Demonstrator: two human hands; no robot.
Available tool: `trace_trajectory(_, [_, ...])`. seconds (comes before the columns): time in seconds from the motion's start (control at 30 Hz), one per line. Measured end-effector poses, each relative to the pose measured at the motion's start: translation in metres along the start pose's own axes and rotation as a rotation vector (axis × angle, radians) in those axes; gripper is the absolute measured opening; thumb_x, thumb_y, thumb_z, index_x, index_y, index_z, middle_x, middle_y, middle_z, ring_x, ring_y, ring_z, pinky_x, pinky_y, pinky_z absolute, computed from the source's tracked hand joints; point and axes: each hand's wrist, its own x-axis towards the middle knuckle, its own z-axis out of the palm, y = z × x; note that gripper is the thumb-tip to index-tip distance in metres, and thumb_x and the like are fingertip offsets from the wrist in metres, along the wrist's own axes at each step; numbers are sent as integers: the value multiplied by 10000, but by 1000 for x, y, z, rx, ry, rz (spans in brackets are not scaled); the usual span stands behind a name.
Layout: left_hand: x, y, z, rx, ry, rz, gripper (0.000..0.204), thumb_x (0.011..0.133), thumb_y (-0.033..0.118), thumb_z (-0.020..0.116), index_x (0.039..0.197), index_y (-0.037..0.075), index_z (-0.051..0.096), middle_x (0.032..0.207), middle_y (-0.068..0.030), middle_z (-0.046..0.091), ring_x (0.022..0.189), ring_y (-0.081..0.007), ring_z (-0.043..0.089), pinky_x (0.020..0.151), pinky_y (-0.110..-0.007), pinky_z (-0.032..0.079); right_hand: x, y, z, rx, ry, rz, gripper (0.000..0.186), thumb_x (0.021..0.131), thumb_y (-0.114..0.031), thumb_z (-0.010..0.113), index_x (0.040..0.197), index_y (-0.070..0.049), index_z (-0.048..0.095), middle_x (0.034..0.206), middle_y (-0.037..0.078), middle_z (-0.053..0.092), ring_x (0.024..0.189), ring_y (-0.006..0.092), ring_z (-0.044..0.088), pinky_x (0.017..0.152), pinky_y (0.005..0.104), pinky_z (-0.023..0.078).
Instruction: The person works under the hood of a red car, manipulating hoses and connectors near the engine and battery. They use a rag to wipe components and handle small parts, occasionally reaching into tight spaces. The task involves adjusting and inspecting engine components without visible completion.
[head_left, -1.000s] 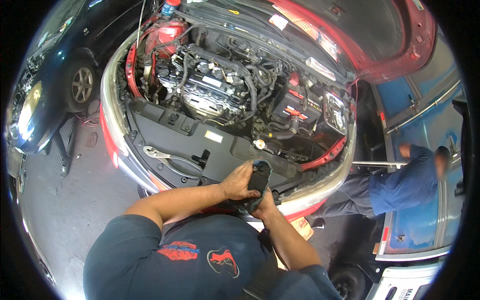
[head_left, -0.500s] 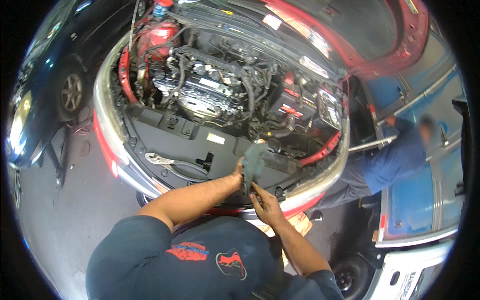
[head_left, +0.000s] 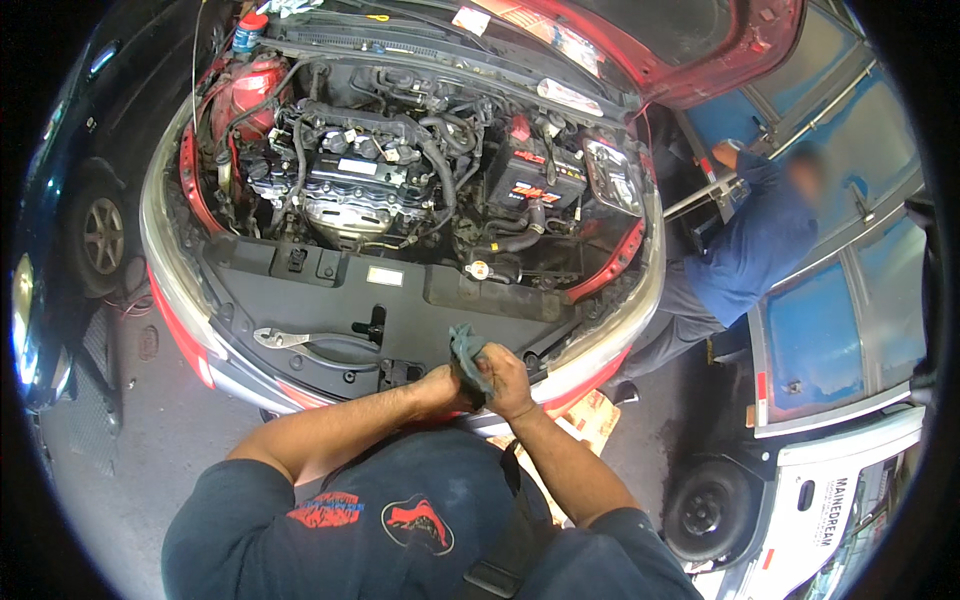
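A crumpled grey-green rag [head_left: 464,348] is bunched between my two hands over the front edge of the open engine bay. My left hand [head_left: 436,392] grips it from the left, its fingers partly hidden behind the cloth. Curled round the rag's right side is my right hand [head_left: 508,380], closed on it. Slip-joint pliers [head_left: 318,346] lie on the black plastic cover [head_left: 300,300] to the left of my hands. Beyond the cover sits the engine [head_left: 355,185], with a black battery [head_left: 536,180] to its right.
A raised red hood [head_left: 720,70] stands at the far right. At right, a person in blue [head_left: 745,240] stands by a blue-and-grey truck body [head_left: 815,335]. A dark car [head_left: 75,220] is on the left. A red-lidded container [head_left: 249,32] stands at the far left corner.
Both hands and the rag have drawn nearer to my body and closer together. The rag is more bunched up, and my right hand has moved up onto it. The view has shifted.
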Motion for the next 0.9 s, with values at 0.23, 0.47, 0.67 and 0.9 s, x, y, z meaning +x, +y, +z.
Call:
trace_trajectory(0.23, [-30,21,-52,-37,611,-119,793,833,540,657,1353,-15,434,1280,-221,563,1180,-368,553,1036,-416,410,9,-8,-29,1241,-57,1109,268,961,-165,487,1164,-37,607,1106,121,664,966,247,664,835,388,552])
trace_trajectory(0.47, [0,-7,-29,-221,600,-342,545,833,444,629,1125,-8,546,934,-211,631,903,-439,596,790,-456,481,14,-39,32,1543,73,1103,354,1002,-317,423,1046,-31,627,1064,96,655,985,236,631,906,415,493])
trace_trajectory(0.67, [31,-22,-23,-995,657,-599,606,1028,485,333,896,-29,625,700,-112,636,652,-226,552,698,-380,467,4,-33,12,255,-203,457,370,992,-309,477,943,38,597,717,294,557,770,408,625,762,473,464])
trace_trajectory(0.9, [15,-54,-65,-233,648,-352,462,968,414,505,1105,-10,627,1096,-183,642,1013,-299,606,915,-400,448,-108,-8,-58,-361,-830,703,431,905,-400,568,1185,-78,631,1035,185,672,954,358,634,859,453,501])
